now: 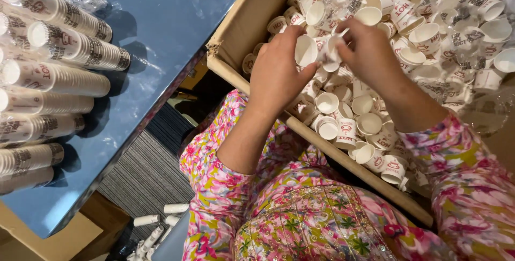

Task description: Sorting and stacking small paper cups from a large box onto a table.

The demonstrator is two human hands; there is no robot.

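Cup: a small white paper cup (306, 50) with red print, held over the box, mouth turned toward the camera; it sits at the middle of the view, slightly toward 12 o'clock.
Second cup: a like cup (331, 48) just at 3 o'clock of the first, touching it, tilted and partly hidden by fingers.
Left hand: the left hand (279, 70) lies at 8 o'clock of the cup, fingers curled around its wall, thumb against the rim.
Right hand: the right hand (370, 52) lies at 3 o'clock of the second cup, fingertips pinched on it.
Box: an open cardboard box (244, 22) under both hands, its near wall running from 10 o'clock down to 5 o'clock.
Loose cups: a heap of loose cups (370, 124) fills the box, lying on every side, some under clear plastic wrap toward 1 o'clock.
Sleeves: floral pink sleeves (214, 186) cover both forearms, at 6 o'clock of the hands.
Table: a blue table (161, 25) at 9 o'clock of the box, well apart from the hands.
Stacks: long nested stacks (70, 43) of cups lie on their sides along the table's 9 o'clock edge, some wrapped in plastic.
Floor: grey ribbed floor (145, 175) at 7 o'clock, with a few short cup stacks (161, 221) lying on it.
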